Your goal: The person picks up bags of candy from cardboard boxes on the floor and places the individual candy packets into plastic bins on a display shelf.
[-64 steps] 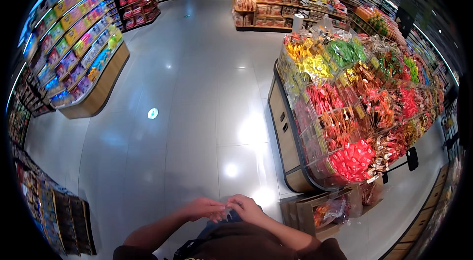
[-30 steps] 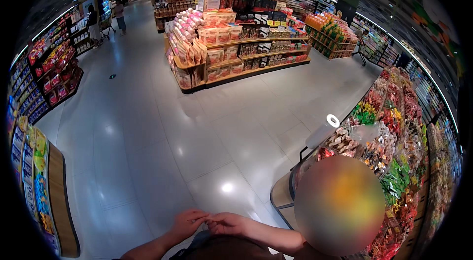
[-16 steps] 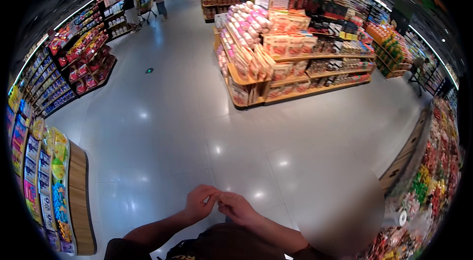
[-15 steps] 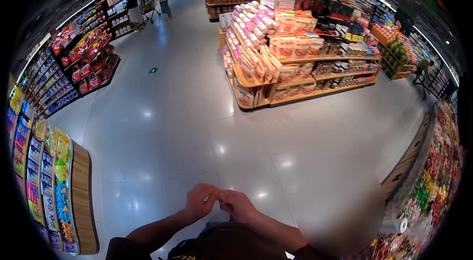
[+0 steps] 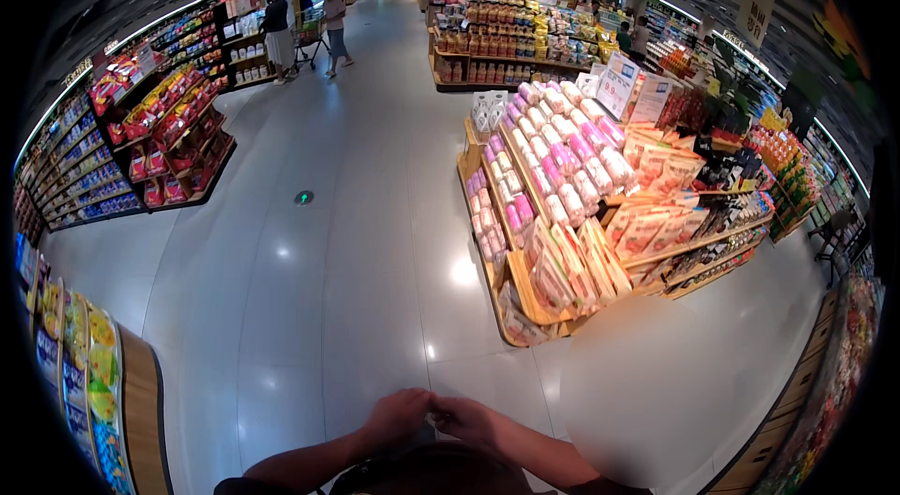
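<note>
My left hand [image 5: 398, 415] and my right hand [image 5: 466, 422] meet at the fingertips in front of my body, low in the picture. Both have their fingers curled and pressed together. Anything they may hold between them is too small or hidden to make out. Neither hand touches the shelves. Ahead to the right stands the nearest wooden display stand [image 5: 528, 312], stacked with white and pink rolled packs [image 5: 567, 143] and flat orange-and-white pouches [image 5: 562, 265].
Grey tiled floor [image 5: 281, 307] runs ahead. A wooden-sided shelf [image 5: 141, 401] curves in at left, a candy bin [image 5: 834, 364] at right. Red snack racks [image 5: 173, 120] line the far left. Two people [image 5: 277, 31] stand by a shopping cart [image 5: 307, 34]. A blurred patch covers the lower right.
The display stand and the far people appear closer, and the side shelves have slid back toward me. My hands sit lower in the picture, still together.
</note>
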`<state>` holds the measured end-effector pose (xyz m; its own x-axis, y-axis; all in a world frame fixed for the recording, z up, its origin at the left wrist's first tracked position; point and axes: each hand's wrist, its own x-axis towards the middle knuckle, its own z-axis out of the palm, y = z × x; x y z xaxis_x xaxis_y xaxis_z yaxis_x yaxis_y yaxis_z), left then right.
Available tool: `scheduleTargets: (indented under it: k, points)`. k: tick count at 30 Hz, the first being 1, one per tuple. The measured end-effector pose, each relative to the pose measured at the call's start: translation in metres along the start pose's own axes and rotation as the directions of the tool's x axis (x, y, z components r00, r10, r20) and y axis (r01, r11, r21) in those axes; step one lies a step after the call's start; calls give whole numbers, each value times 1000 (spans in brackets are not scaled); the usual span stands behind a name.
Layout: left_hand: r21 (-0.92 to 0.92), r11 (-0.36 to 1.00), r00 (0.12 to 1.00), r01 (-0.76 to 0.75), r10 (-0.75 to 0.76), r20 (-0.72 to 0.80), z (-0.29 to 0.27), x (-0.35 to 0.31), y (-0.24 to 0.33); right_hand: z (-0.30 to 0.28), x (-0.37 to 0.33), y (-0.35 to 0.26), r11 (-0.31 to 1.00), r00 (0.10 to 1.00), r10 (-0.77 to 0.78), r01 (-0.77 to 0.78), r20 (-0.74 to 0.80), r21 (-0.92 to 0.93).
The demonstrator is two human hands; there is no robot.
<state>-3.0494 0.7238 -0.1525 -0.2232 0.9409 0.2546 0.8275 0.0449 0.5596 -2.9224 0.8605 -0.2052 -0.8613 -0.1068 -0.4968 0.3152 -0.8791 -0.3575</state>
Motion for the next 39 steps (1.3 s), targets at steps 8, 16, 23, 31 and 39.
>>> scheduleTargets:
  k: [8, 16, 23, 31, 39]
  points:
    - [-195, 976, 969, -98, 138, 203, -49, 302, -202, -22, 202, -257, 934, 945, -209, 269, -250, 236]
    - [-181, 973, 971, 144, -104, 215, -126, 598, -429, -26, 439, -582, 955, 972, -227, 211, 55, 208]
    - [-20, 998, 998, -57, 57, -26, -186, 801, -628, 15, 599, -830, 975, 989, -125, 108, -77, -195]
    - [-182, 960, 973, -214, 225, 45, -223, 1086, -871, 1, 807, -1112, 915, 957, -259, 200, -130, -350]
    - [-387, 864, 938, -323, 348, -6, -273, 1403, -1021, -19, 951, -1378, 919, 934, -344, 356, -97, 168]
